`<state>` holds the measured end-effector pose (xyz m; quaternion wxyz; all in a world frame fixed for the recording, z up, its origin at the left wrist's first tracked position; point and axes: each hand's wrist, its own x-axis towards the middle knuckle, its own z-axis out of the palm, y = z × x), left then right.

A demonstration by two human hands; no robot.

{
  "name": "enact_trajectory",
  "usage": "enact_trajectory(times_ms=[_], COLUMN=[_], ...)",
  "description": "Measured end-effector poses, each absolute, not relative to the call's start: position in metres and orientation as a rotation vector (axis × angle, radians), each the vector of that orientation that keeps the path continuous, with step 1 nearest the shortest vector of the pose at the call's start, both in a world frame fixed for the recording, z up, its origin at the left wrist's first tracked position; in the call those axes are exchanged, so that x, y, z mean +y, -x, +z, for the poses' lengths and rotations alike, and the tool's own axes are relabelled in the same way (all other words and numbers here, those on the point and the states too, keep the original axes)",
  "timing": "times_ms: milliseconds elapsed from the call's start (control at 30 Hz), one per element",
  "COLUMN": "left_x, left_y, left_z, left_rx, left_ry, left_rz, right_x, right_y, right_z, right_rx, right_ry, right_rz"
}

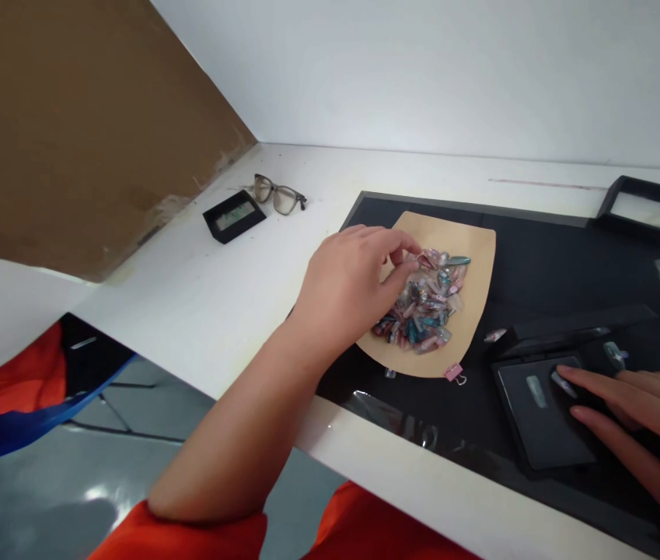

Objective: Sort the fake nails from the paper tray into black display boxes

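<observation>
My left hand (358, 272) reaches over a pile of pink, teal and clear press-on nails (423, 311) on a beige, curved-edged sheet (475, 288). Its thumb and index finger pinch at the pile's upper left, on what looks like a pink press-on nail. My right hand (644, 412) lies at an open black box (545, 435) with a raised lid (580, 330). Its index finger and thumb close around a pale press-on nail (563, 383) on the dark pad. Left of it, a greenish glittery press-on nail (536, 391) lies on the same pad.
Loose nails lie near the lid, one left (495, 335) and one right (615, 355). A pink binder clip (455, 373) sits at the sheet's lower edge. Black windowed boxes stand left (235, 216) and right (649, 211); glasses (279, 194) lie behind. A black mat (539, 264) covers the white table.
</observation>
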<state>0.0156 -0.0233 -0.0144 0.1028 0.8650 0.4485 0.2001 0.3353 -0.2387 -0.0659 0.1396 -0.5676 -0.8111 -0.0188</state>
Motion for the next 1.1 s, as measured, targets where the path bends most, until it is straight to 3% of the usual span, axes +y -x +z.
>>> enact_trajectory(times_ms=[267,633,933,1100], left_x=[-0.022,-0.024,-0.022,-0.021], left_y=[-0.018,-0.025,-0.024,-0.022], left_z=[-0.015,-0.029,-0.024,-0.024], left_rx=[1.346,1.308,1.32,1.244], left_ry=[-2.591,-2.796,-2.765,-2.72], left_rz=[0.522,0.043,0.183,0.509], right_x=[-0.239,-0.241,-0.243,-0.244], right_y=[-0.335,-0.334,-0.337,-0.337], right_z=[-0.068,-0.067,-0.068,-0.068], right_rx=[-2.331,-2.346,-2.332,-2.334], right_ry=[1.66,1.667,1.686,1.681], right_rz=[-0.028,-0.04,0.004,0.003])
